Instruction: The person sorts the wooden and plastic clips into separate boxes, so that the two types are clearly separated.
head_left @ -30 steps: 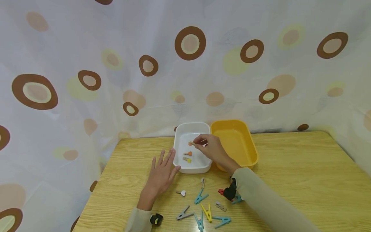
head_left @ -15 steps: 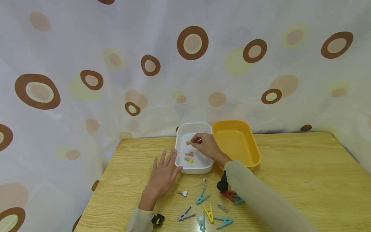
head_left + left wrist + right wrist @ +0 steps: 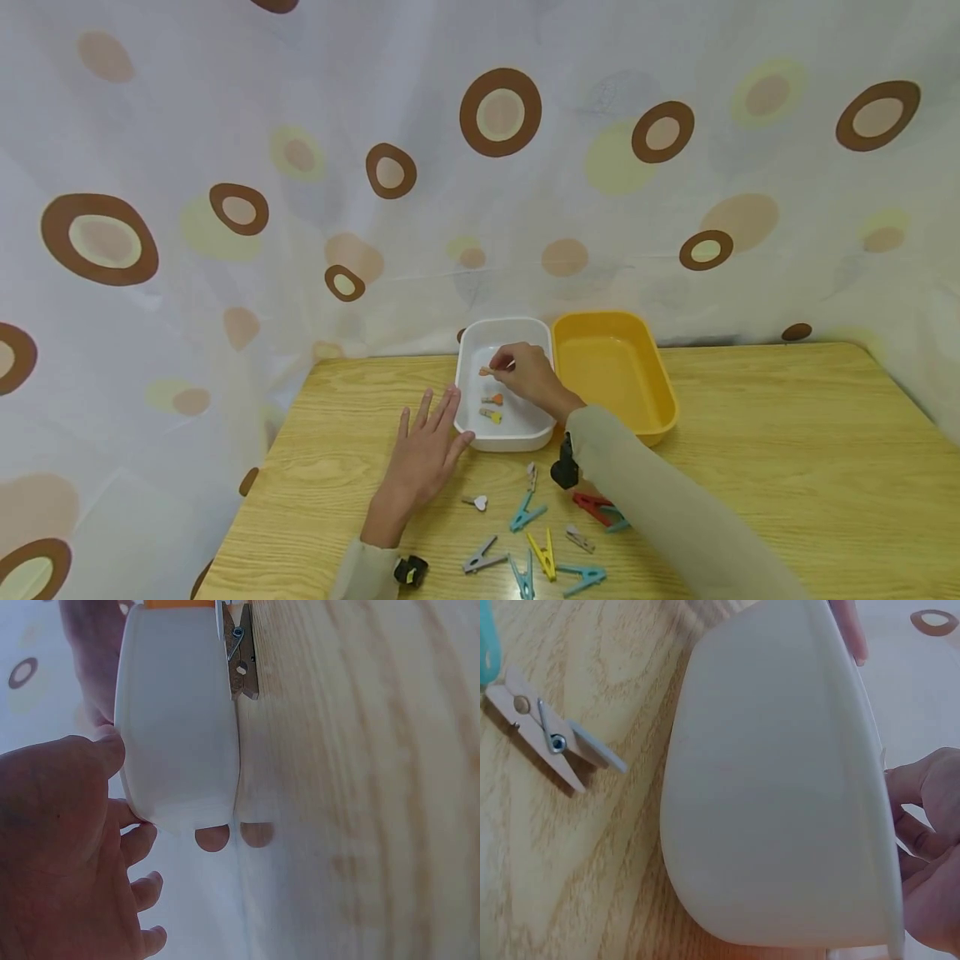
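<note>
My right hand [image 3: 531,375] reaches over the white plastic tub [image 3: 506,444] and pinches a small wooden clothespin with an orange ornament [image 3: 486,372] between thumb and fingertips. In the right wrist view the tub's wall hides that clothespin. Lower in the tub lie an orange-topped clothespin [image 3: 492,400] and a yellow-topped clothespin [image 3: 491,415]. My left hand [image 3: 422,458] has its fingers spread, with fingertips at the tub's left rim. The left wrist view shows its thumb and a finger touching the tub's edge [image 3: 176,720].
A yellow tub [image 3: 611,383] stands right of the white one. In front lie a white-heart clothespin [image 3: 478,502], other small wooden clothespins [image 3: 580,537], and several plastic clothespins in blue, grey, red and yellow [image 3: 542,553]. A patterned curtain [image 3: 435,233] rises behind the wooden table [image 3: 787,450].
My right hand has moved slightly left and its forearm has swung left, with the clothespin still pinched. The left hand stays at the rim. The camera view has shifted a little.
</note>
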